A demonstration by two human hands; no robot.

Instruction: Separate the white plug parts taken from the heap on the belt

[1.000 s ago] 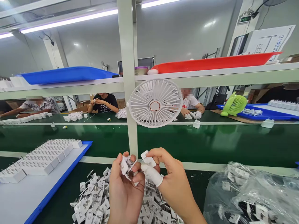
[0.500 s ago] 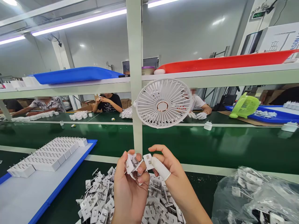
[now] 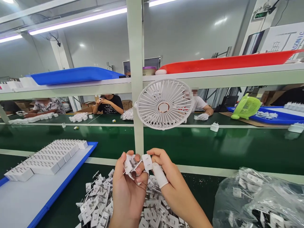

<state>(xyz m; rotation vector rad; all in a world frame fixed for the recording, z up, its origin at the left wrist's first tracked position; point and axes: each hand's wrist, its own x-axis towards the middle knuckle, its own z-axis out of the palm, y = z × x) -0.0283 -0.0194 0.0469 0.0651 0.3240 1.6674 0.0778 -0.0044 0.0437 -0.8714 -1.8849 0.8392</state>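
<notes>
Several white plug plates with metal prongs are bunched in my left hand, its fingers curled round them. My right hand, with a white finger cot on the thumb, pinches a single white plug plate by its right edge. That plate is upright beside the left hand's bunch; whether they touch I cannot tell. Below both hands spreads a loose pile of the same plug plates, partly hidden by my wrists and forearms.
On the left, a blue-edged tray bears rows of white charger housings. A clear bag of plates lies at right. Ahead, a green conveyor belt carries a white charger. A white fan hangs by the post. Co-workers sit opposite.
My right hand has turned the single plate so that its face shows more squarely. The charger on the belt has shifted slightly right. My left hand still holds its bunch.
</notes>
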